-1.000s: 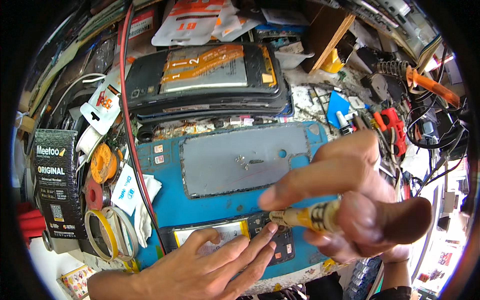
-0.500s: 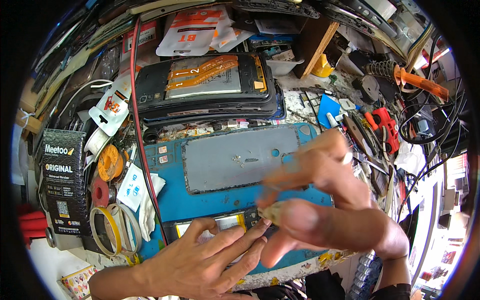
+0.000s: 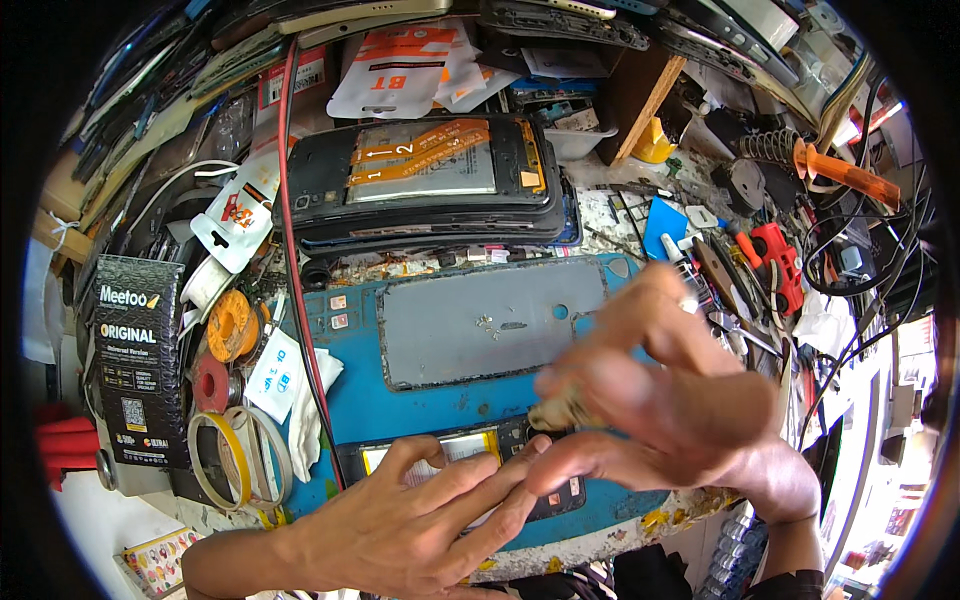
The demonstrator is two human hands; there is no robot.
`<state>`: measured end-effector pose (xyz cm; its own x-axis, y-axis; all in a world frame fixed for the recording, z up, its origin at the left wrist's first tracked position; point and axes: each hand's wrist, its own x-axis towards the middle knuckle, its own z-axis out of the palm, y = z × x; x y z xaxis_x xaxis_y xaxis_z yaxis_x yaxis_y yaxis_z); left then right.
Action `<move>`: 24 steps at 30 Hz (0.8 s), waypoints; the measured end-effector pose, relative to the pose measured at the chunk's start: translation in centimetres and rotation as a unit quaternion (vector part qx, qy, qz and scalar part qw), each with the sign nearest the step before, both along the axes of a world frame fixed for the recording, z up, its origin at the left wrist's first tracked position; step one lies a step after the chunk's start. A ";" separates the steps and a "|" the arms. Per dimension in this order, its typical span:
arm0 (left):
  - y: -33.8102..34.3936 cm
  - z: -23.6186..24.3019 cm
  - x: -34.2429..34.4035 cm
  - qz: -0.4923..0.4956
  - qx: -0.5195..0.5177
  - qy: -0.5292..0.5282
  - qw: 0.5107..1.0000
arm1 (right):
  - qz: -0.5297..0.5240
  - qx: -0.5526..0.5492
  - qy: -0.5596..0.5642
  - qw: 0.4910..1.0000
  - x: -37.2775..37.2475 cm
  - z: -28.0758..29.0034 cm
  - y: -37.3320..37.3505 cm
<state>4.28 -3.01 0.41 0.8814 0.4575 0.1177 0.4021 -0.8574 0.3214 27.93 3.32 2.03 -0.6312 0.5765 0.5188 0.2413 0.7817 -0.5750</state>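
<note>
At the lower middle, my left hand (image 3: 430,520) rests with fingers apart across an opened phone (image 3: 560,492) with a pale, yellow-edged battery, fingertips pressing on it. My right hand (image 3: 680,400), blurred, is curled round a small beige and yellow cylindrical tool (image 3: 550,410), mostly hidden by its fingers; the tool's end is over the phone's upper right, beside my left fingertips. Both lie over a blue work mat (image 3: 350,415). Above the phone, a grey pad (image 3: 440,335) on the mat holds several small metal bits, perhaps screws.
A stack of dismantled phones (image 3: 420,200) sits behind the mat. Spools (image 3: 232,330), tape rings (image 3: 205,455) and a black padded pouch (image 3: 140,370) crowd the left, crossed by a red cable (image 3: 288,180). Red pliers or clamp (image 3: 775,265), an orange-handled tool (image 3: 850,175) and black cords crowd the right.
My right hand has turned and shifted over the tool, hiding more of it and blurring. My left hand stays on the phone. The camera's view has shifted slightly.
</note>
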 end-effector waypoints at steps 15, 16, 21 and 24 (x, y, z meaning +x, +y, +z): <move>1.2 0.2 -1.1 0.114 0.057 -0.044 0.991 | -0.110 -0.025 0.130 0.985 1.7 -4.2 2.6; 1.4 0.1 -1.1 0.132 0.067 -0.051 0.988 | -0.127 -0.017 0.110 0.986 1.6 -4.2 2.6; 2.1 -0.6 -1.3 0.182 0.088 -0.095 0.975 | -0.104 -0.053 0.171 0.978 1.4 -4.1 2.3; 2.3 -0.8 -1.2 0.195 0.087 -0.126 0.969 | -0.101 -0.107 0.228 0.962 1.4 -3.8 1.6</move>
